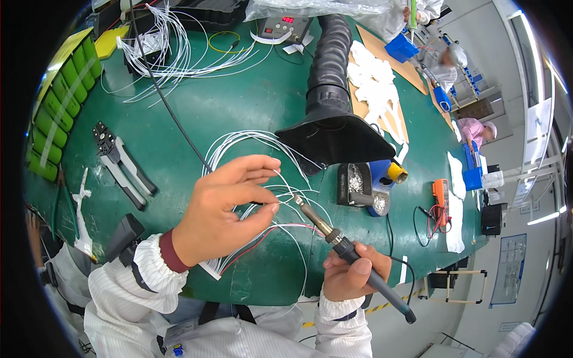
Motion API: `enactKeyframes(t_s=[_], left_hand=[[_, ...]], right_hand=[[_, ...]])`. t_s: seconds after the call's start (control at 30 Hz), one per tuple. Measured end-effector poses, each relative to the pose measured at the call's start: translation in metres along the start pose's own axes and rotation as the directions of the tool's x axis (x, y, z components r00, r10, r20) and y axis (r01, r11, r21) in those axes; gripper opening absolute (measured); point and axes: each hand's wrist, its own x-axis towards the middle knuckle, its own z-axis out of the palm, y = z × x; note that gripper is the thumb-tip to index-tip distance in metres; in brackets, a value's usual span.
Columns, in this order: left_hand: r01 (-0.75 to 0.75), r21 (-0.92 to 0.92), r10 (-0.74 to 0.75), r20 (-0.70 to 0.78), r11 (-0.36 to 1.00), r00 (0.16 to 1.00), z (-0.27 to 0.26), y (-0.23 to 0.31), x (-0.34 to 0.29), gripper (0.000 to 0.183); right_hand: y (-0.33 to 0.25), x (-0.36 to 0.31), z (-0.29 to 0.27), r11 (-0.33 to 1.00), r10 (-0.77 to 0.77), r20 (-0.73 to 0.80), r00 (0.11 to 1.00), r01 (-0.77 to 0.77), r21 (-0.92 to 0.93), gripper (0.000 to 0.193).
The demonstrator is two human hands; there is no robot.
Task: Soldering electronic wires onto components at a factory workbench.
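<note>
My right hand (357, 272) is closed round the dark handle of a soldering iron (343, 243), its metal tip pointing up and left. My left hand (228, 203) is curled with its fingertips at a thin white wire (284, 181), which appears pinched there. The wire's end meets the iron's tip or lies very close to it. Beneath my left hand, a loose bundle of white wires (230, 142) with one red wire (250, 247) lies on the green table, joined to a white connector (210, 269).
A black fume hood (334, 137) on a ribbed hose stands ahead. Beside it are a tip-cleaning box (354, 185) and a blue iron holder (382, 173). Wire strippers (123, 164) lie at left. A soldering station (283, 27) and more wires (173, 53) are at the back; a multimeter (440, 203) is at right.
</note>
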Motion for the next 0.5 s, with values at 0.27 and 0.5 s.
enactKeyframes(t_s=[0.27, 0.5], left_hand=[[-0.007, -0.011, 0.007, 0.005, 1.0, 1.0, -0.0011, -0.0003, 0.0004, 0.012], [-0.005, -0.011, 0.005, 0.015, 1.0, 1.0, -0.0022, 0.0001, 0.0003, 0.013]], right_hand=[[-0.0035, 0.0009, -0.0015, 0.989, 0.082, 0.031, 0.996, -0.086, 0.118, 0.043], [-0.0032, -0.0005, -0.0025, 0.992, 0.09, 0.027, 0.996, -0.092, 0.089, 0.045]])
